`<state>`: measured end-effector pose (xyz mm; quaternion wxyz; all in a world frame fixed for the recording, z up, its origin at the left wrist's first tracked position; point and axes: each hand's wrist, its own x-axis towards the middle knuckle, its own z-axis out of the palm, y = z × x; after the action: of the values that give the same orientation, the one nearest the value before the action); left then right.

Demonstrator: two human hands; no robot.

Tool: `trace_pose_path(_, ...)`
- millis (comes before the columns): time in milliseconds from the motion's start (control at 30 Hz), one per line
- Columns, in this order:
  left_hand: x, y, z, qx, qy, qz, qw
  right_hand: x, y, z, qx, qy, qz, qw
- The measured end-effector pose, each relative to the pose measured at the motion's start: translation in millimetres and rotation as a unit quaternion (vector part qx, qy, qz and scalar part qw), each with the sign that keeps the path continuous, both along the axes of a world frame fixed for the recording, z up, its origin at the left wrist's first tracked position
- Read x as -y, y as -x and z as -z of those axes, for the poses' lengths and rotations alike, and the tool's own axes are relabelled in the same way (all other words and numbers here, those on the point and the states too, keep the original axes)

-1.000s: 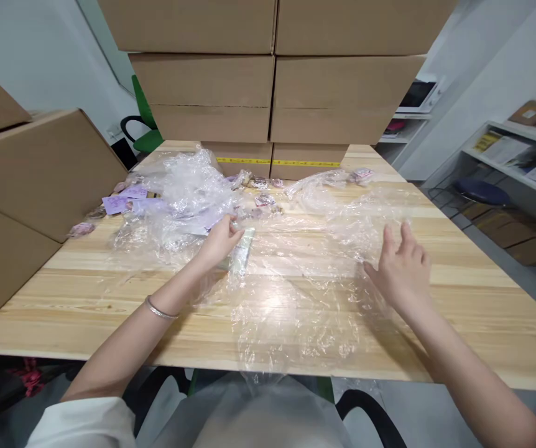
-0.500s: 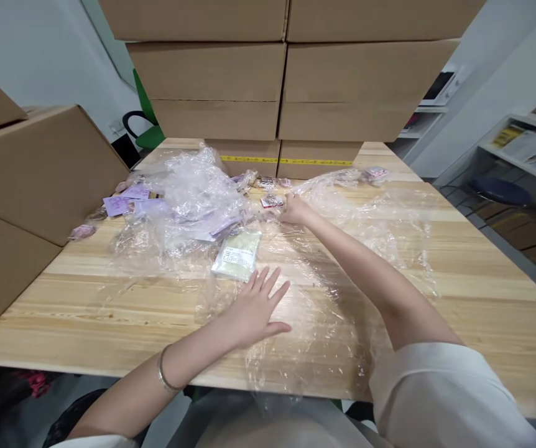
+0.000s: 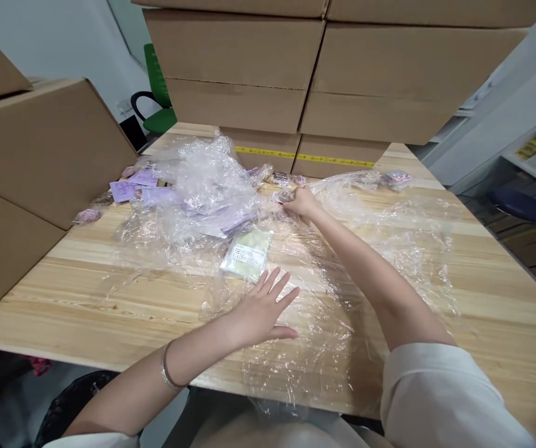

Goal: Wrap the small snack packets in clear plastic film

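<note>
My left hand (image 3: pixel 263 314) lies flat with fingers spread on a sheet of clear plastic film (image 3: pixel 314 317) over the wooden table. Just beyond its fingertips is a pale green sachet (image 3: pixel 248 254) with a printed white label. Farther off, my right hand (image 3: pixel 301 203) reaches out, its fingers closed on the edge of a small red-and-white packet (image 3: pixel 279 197) and partly covering it. To the left spreads a crumpled heap of clear plastic (image 3: pixel 209 171), with purple sachets (image 3: pixel 237 218) under and beside it.
Large cardboard boxes (image 3: pixel 240 56) are stacked at the table's far side, with yellow tape (image 3: pixel 333 160) on the lowest ones. Another big box (image 3: pixel 39 149) borders the left. Small wrapped packets (image 3: pixel 396 179) lie toward the back. A green chair (image 3: pixel 160 93) stands behind the table.
My right hand has moved slightly left onto the small packet, covering more of it. My left hand stays spread on the film. The whole view has shifted and tilted a little.
</note>
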<state>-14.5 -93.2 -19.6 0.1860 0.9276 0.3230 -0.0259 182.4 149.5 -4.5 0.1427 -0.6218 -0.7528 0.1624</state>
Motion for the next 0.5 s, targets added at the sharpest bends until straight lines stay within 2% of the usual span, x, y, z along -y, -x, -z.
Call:
trace_pose_path(100,0,0,1.1,-0.003,-0.007,0.001,1.000,6,-14,-11.2,-0.002,0.001,-0.007,1.000)
trace_pose_path(233,-1,0,1.8,0.001,-0.014,0.002,1.000,17,-21,-20.1,0.018,0.042,-0.108,0.993)
trace_pose_path(300,-2,0,1.2,0.004,-0.010,0.002,1.000,22,-17,-17.8,0.036,0.047,-0.126,0.990)
trace_pose_path(400,-3,1,0.3,0.004,-0.001,0.002,1.000,28,-14,-14.6,0.051,0.014,-0.087,0.995)
trace_pose_path(500,-6,4,1.7,0.005,-0.002,0.009,1.000,39,-27,-25.2,0.052,-0.055,0.005,0.997)
